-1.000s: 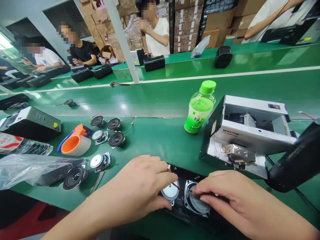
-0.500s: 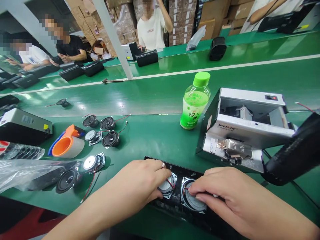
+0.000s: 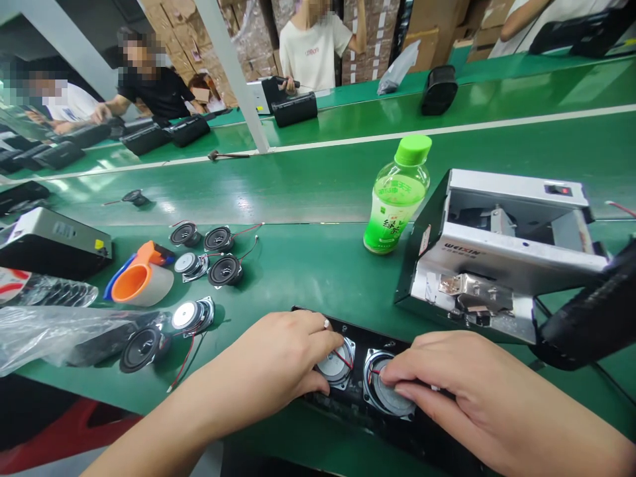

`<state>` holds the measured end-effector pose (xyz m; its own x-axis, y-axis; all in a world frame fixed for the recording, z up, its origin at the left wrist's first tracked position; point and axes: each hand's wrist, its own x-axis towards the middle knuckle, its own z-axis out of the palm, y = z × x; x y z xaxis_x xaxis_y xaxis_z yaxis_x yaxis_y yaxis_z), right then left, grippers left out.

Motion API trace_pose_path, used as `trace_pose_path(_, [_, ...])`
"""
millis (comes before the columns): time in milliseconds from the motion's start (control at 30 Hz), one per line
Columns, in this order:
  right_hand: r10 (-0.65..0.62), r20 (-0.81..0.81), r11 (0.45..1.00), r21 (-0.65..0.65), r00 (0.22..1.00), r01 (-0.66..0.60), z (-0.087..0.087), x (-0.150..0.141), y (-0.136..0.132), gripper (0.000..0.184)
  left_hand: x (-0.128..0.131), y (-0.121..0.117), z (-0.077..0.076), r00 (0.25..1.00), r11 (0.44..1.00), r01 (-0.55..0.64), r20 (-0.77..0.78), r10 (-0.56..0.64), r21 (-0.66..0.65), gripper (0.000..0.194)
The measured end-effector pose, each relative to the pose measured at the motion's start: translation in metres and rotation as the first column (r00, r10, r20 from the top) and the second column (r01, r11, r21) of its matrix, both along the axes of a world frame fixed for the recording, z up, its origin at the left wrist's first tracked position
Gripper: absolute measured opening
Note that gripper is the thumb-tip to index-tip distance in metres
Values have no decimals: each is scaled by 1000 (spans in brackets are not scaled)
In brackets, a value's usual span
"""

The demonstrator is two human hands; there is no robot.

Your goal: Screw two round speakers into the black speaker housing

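Head view, and we're live over the green surface (image 3: 278, 278). Take me across, left to right.

Starting at 8 o'clock, there's a crumpled plastic bag (image 3: 64, 338). At 9 o'clock sits an orange tape dispenser (image 3: 142, 283), and loose speaker drivers (image 3: 226, 270) with red and black leads are spread from 8 to 9 o'clock.

And the hands?

Left hand (image 3: 268, 358) at 7 o'clock, fingers curled over the silver back of the left driver (image 3: 334, 366), thumb low at its edge. Right hand (image 3: 457, 391) at 4 o'clock, fingertips on the right driver (image 3: 385, 394), right beside its thin wires (image 3: 372, 373). Neither is spread wide, and they aren't pressed together. Whether either is truly pinching, I can't tell from here.

Where's the piece they're on?

Black speaker panel (image 3: 392, 346) at 5 o'clock, flat on the surface under both hands, the two drivers side by side in it.

Further right?

Green-capped bottle (image 3: 397, 199) at 2 o'clock, open silver housing (image 3: 497, 258) at 3, black casing (image 3: 591, 318) at 4.

What's the danger?

A sharp tug could pull those thin wires loose, and uneven pressure could leave a driver sitting crooked. A careless swing of the right arm might also catch the housing, or even tip the bottle.
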<state>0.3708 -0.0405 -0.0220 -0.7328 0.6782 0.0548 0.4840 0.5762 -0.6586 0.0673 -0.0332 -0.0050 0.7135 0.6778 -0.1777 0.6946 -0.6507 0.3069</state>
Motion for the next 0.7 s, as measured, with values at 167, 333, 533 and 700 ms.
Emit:
trace_pose_path(167, [-9, -17, 1000, 3, 1000, 9, 0, 0, 1, 27, -2, 0, 2, 999, 1000, 4, 35, -3, -22, 50])
trace_pose_path(333, [-9, -38, 999, 41, 999, 11, 1, 1, 1, 27, -3, 2, 6, 999, 998, 17, 51, -14, -57, 47])
trace_pose_path(533, [-20, -71, 999, 36, 997, 23, -1, 0, 1, 26, -2, 2, 6, 997, 998, 15, 76, -11, -55, 40])
trace_pose_path(700, [-6, -76, 999, 39, 997, 9, -1, -1, 2, 26, -1, 0, 4, 999, 999, 2, 47, 0, -42, 39])
